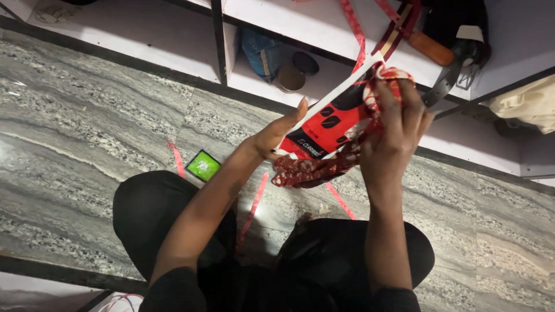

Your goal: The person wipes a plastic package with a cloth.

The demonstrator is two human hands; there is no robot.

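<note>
My left hand holds the lower edge of a flat red and black card with a white edge, thumb stretched up along its side. My right hand grips red patterned fabric bunched over the card's upper right corner; the cloth runs down behind the card and hangs below it. Both hands are raised above a grey marble floor, between my knees in black trousers.
White shelves with dark edges run along the top, holding a blue bag, two round lids, a brown-handled tool and cream cloth. Red fabric strips and a small green packet lie on the floor.
</note>
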